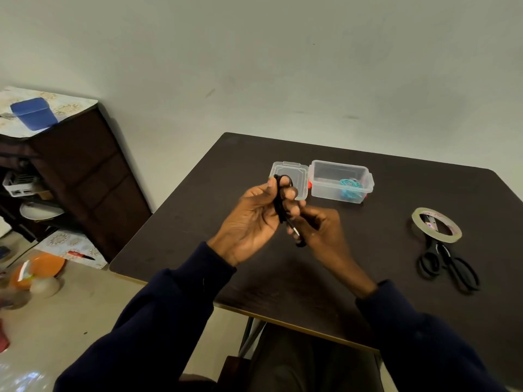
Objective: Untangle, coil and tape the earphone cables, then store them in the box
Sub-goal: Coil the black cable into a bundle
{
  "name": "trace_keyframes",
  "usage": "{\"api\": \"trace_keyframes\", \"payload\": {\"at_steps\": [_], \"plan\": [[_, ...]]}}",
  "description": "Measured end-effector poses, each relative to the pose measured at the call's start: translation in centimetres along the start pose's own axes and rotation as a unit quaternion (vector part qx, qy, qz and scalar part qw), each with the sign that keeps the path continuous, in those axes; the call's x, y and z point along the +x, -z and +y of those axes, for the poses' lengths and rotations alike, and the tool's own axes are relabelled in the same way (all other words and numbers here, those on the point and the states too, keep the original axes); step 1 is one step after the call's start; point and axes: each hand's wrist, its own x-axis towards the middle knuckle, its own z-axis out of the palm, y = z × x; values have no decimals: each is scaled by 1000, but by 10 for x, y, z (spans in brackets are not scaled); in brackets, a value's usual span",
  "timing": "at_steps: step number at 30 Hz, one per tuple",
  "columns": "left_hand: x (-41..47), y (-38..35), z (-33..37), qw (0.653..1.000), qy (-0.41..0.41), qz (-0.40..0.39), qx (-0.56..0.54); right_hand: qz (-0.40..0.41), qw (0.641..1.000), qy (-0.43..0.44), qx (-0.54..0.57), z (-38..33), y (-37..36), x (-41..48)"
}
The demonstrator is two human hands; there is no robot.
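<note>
Two hands at work above the middle of the desk [198, 222], sleeves dark blue. Grips a coiled black earphone cable [278, 205] in the left hand [252, 216], palm turned toward the camera, thumb pressed against one side of the bundle and the other fingers curled round the opposite side, clamped on it. Shows a small loop of the coil sticking up above the fingertips. Pinches the loose tail of the same cable, just below the coil, in the right hand [322, 230], seen from the back with fingers bent inward round the wire; cannot tell exactly which fingertips meet on it. Keeps the cable off the surface, held in the air between both hands.

Beyond the hands, toward the far edge of the desk: a clear plastic box [325, 190], open, with a coiled teal earphone cable [350, 185] lying inside at its right end. Just beside the box on its left, touching it, its clear lid [300, 176], flat on the desk and partly hidden behind the left fingers.

Near the right edge: a roll of tape [452, 237] lying flat over the blades of black scissors [444, 251], handles pointing toward the near edge.

Off the desk at left: a dark shelf unit with a blue container [34, 113] on top.
</note>
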Motion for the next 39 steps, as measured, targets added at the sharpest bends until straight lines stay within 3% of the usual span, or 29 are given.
{"api": "trace_keyframes", "payload": {"at_steps": [7, 12, 17, 23, 34, 39], "plan": [[7, 3, 7, 996, -64, 46, 49, 4, 969, -119, 218, -5, -24, -31], [6, 7, 0, 983, -118, 37, 138, 45, 972, -113, 201, -15, -25, -32], [8, 9, -3, 977, -152, 26, 148, 66, 970, -117, 202, -20, -21, -33], [8, 11, 5, 979, -152, 8, 135, 27, 950, -145, 276, -18, -16, -35], [9, 13, 4, 956, -150, 12, 252, 42, 954, -135, 266, -22, -14, -35], [11, 14, -1, 927, -164, 4, 338, 70, 955, -136, 255, -24, -15, -32]]}}
